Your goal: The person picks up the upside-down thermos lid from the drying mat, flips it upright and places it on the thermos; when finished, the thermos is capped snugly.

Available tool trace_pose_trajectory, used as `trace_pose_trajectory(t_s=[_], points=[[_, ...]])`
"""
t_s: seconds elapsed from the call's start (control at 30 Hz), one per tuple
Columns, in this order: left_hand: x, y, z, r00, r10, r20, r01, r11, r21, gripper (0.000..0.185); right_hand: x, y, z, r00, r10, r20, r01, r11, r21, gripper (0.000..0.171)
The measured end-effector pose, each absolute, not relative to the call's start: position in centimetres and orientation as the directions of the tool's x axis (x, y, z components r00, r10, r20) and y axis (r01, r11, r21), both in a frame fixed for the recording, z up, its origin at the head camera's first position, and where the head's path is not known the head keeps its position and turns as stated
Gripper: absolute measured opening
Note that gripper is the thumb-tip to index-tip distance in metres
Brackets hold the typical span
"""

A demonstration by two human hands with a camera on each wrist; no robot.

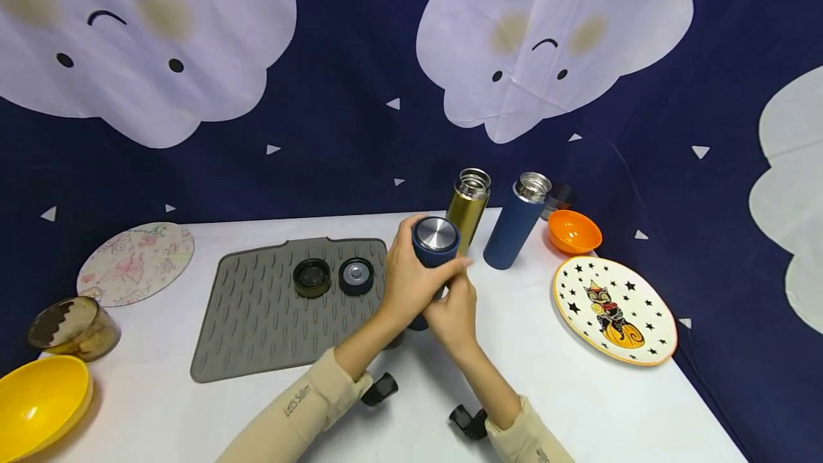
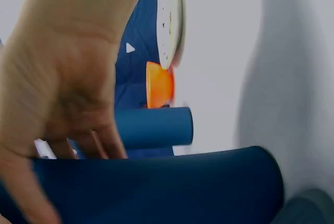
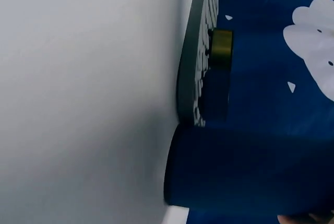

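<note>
A dark blue flask (image 1: 436, 240) stands tilted over the white table (image 1: 566, 391), its steel-faced end up. My left hand (image 1: 411, 279) grips its upper body, fingers wrapped round it. My right hand (image 1: 454, 311) holds the lower part from the right. In the left wrist view my left hand (image 2: 62, 93) lies over the flask (image 2: 167, 190). The right wrist view shows the flask (image 3: 245, 167) side on, with the hand itself almost out of frame. Behind stand an open gold flask (image 1: 468, 209) and an open blue flask (image 1: 517, 226).
A grey ribbed mat (image 1: 270, 327) carries a dark gold lid (image 1: 311, 277) and a blue lid (image 1: 356, 276). To the right are an orange bowl (image 1: 574, 231) and a star-patterned plate (image 1: 614, 300). On the left are a floral disc (image 1: 136, 261), a brown glass bowl (image 1: 73, 327) and a yellow bowl (image 1: 38, 399).
</note>
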State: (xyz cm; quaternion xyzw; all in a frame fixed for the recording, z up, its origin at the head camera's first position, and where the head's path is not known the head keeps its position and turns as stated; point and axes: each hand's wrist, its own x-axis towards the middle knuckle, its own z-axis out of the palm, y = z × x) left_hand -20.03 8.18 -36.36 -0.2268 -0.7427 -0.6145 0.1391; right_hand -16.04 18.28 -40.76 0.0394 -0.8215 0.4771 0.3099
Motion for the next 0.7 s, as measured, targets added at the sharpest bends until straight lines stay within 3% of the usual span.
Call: trace_pose_trajectory(t_s=[0.1,0.17,0.23,0.3,0.4,0.43,0.5,0.6,0.7], points=[[-21.7,8.2,-36.0,-0.844,0.33,0.424,0.454,0.018,0.891,0.068,-16.1,18.8,-40.5,-0.822,0.203,0.531,-0.38,0.498,-0.779,0.058],[-23.0,6.9,-35.5,-0.786,0.523,0.33,0.349,-0.066,0.935,0.067,-16.1,19.0,-40.4,-0.841,0.166,0.515,-0.39,0.474,-0.789,0.067],[-23.7,5.5,-35.0,-0.726,0.637,0.259,0.266,-0.086,0.96,0.073,-16.1,19.0,-40.3,-0.857,0.139,0.495,-0.389,0.455,-0.801,0.074],[-23.3,5.1,-34.8,-0.748,0.606,0.271,0.305,-0.048,0.951,0.079,-16.2,18.8,-40.4,-0.864,0.132,0.486,-0.384,0.45,-0.806,0.07],[-21.5,6.5,-35.3,-0.849,0.353,0.394,0.446,0.076,0.892,0.084,-16.2,18.6,-40.3,-0.864,0.151,0.481,-0.371,0.454,-0.81,0.056],[-21.1,7.1,-35.5,-0.86,0.281,0.425,0.469,0.11,0.876,0.082,-16.2,18.7,-40.2,-0.863,0.159,0.479,-0.368,0.452,-0.812,0.055],[-21.2,7.7,-35.5,-0.857,0.268,0.439,0.477,0.094,0.874,0.075,-16.1,18.8,-40.1,-0.862,0.155,0.482,-0.371,0.453,-0.81,0.058],[-23.0,7.1,-35.2,-0.781,0.483,0.396,0.418,-0.069,0.906,0.066,-16.2,19.2,-40.0,-0.863,0.133,0.487,-0.388,0.443,-0.808,0.073],[-25.1,6.0,-35.0,-0.617,0.714,0.333,0.264,-0.211,0.941,0.066,-16.2,19.3,-40.1,-0.857,0.108,0.503,-0.404,0.465,-0.788,0.085]])
